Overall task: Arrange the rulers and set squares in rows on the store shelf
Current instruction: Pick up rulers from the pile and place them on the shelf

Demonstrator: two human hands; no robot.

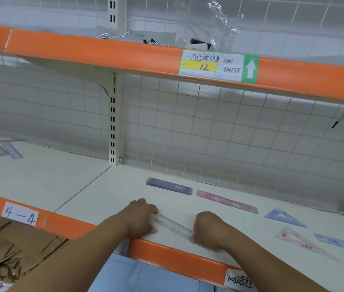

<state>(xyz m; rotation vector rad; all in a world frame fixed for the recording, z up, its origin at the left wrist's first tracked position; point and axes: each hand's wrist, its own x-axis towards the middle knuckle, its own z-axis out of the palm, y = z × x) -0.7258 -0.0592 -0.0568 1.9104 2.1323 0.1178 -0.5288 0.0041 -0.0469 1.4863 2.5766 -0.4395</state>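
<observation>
The shelf (108, 192) is bare left of the purple ruler (169, 185), across the seam to the loose rulers (0, 151) at far left. A bare strip runs between the back row, purple ruler and pink ruler (227, 201), and the clear ruler (175, 227), which the left hand (139, 218) and right hand (207, 229) hold at the front edge. Rightward, the blue set square (282, 217), pink set square (301, 242) and blue ruler (339, 242) crowd the surface, with narrow gaps between. The wire grid (230, 140) closes the back, the upright post (113, 127) stands at the seam, and the upper shelf (103, 51) caps the opening.
</observation>
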